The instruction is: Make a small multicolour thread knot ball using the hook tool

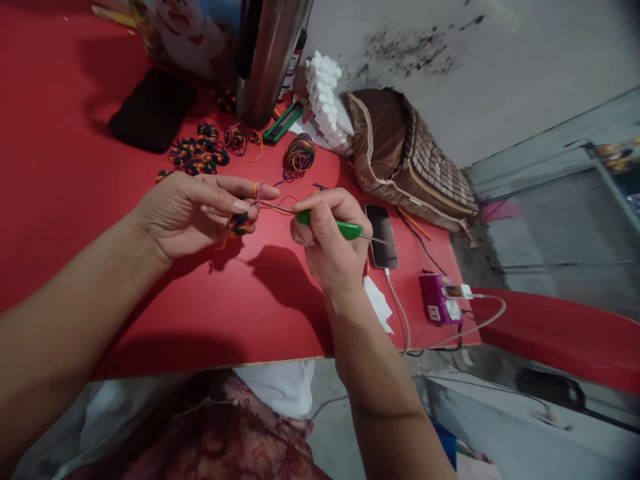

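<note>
My left hand (197, 210) pinches a small multicoloured crocheted piece (241, 225) over the red table (65, 167), with the thread wound over the index finger. My right hand (330, 243) grips a green-handled crochet hook (327, 223), whose metal tip points left into the piece. Thin multicoloured thread (281, 200) runs from the piece back toward a ball of yarn (299, 155) farther up the table. Both hands hover just above the tabletop, a few centimetres apart.
Several finished crocheted pieces (196, 155) lie beside a black pouch (153, 110). A steel flask (267, 60), a white foam block (326, 100) and a brown bag (405, 157) stand behind. A phone (381, 235) on a cable and a purple power strip (440, 300) sit at the right edge.
</note>
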Demonstrator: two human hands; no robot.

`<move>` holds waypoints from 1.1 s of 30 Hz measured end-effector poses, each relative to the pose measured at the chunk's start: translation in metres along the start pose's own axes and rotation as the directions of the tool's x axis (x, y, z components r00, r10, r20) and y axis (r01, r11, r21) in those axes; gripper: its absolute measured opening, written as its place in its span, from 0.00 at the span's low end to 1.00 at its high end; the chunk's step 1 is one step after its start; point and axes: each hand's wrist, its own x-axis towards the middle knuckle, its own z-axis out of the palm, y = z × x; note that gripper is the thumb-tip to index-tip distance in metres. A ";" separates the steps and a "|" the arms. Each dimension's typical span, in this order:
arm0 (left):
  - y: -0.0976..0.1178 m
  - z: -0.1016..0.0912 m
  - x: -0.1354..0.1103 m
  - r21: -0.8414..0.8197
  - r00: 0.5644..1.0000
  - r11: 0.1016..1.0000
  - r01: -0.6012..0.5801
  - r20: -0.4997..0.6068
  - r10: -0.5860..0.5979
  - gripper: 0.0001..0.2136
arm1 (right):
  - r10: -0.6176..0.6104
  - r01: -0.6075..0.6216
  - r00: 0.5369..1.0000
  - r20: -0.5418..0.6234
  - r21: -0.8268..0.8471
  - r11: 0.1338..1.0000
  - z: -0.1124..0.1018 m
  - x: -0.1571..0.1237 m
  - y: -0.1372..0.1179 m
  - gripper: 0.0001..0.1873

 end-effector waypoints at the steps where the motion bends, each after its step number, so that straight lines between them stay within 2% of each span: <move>1: 0.000 0.000 0.000 0.001 1.000 1.000 -0.003 0.004 0.003 0.10 | 0.002 -0.003 1.000 -0.001 -0.011 1.000 0.000 0.000 0.000 0.14; 5: -0.002 -0.002 0.002 -0.001 1.000 1.000 -0.021 0.014 0.021 0.10 | -0.007 0.007 1.000 0.008 -0.022 1.000 -0.002 0.000 -0.002 0.14; 12: -0.005 -0.010 0.006 -0.011 0.998 1.000 -0.020 0.056 0.020 0.09 | -0.007 0.004 0.999 0.037 0.085 0.996 -0.002 0.001 -0.002 0.11; 17: -0.006 -0.003 0.003 0.003 0.997 1.000 -0.004 0.074 0.004 0.10 | 0.036 -0.040 0.999 0.025 0.162 0.986 0.003 0.005 -0.003 0.14; 20: -0.012 0.007 0.000 0.010 0.993 0.994 -0.111 0.046 0.111 0.09 | 0.088 -0.091 0.996 0.026 0.218 0.972 0.010 0.005 0.000 0.14; 24: -0.023 0.018 -0.003 0.034 0.951 0.955 -0.295 -0.086 0.297 0.11 | 0.089 -0.081 0.996 -0.031 0.214 0.973 0.021 0.003 0.008 0.14; 26: -0.028 0.020 -0.004 0.055 0.927 0.934 -0.353 -0.111 0.357 0.12 | 0.083 -0.070 0.994 -0.069 0.177 0.982 0.024 0.001 0.012 0.15; 33: -0.035 0.019 0.000 0.038 0.918 0.920 -0.391 -0.054 0.392 0.11 | 0.104 -0.100 0.989 -0.103 0.044 0.994 0.017 -0.010 0.019 0.14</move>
